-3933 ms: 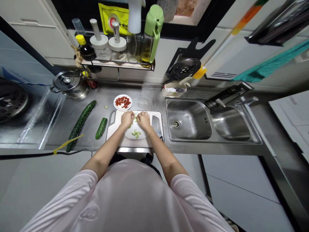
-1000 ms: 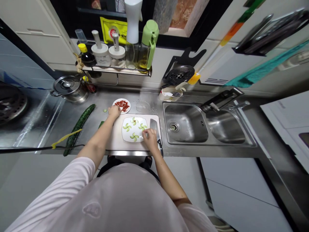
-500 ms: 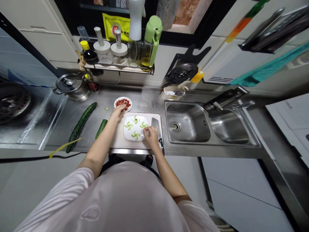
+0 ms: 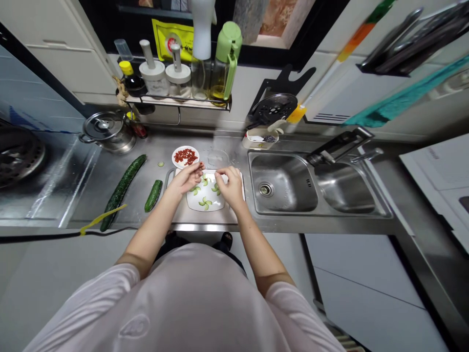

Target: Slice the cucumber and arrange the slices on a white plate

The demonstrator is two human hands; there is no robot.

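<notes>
Plate (image 4: pixel 206 192) on board (image 4: pixel 181 213), steel counter (image 4: pixel 157 142) seemingly wet

The white plate (image 4: pixel 215 204), roundly squarish, lies flat on the pale cutting board (image 4: pixel 179 215), bearing four pinwheels of curved green slices (image 4: pixel 205 202); the right-hand one seems partly covered. Near its far left corner, a small round white dish (image 4: pixel 179 166) holds scattered red pieces (image 4: pixel 185 156).

Stainless-steel worktop (image 4: pixel 88 195). Directly on it: lidded silver metal pot (image 4: pixel 108 133); long dark-green cucumber (image 4: pixel 126 188); shorter green cucumber piece (image 4: pixel 153 195); small pale-green round slice (image 4: pixel 160 164); round white dish (image 4: pixel 175 163); pale rectangular cutting board (image 4: pixel 183 218).
</notes>
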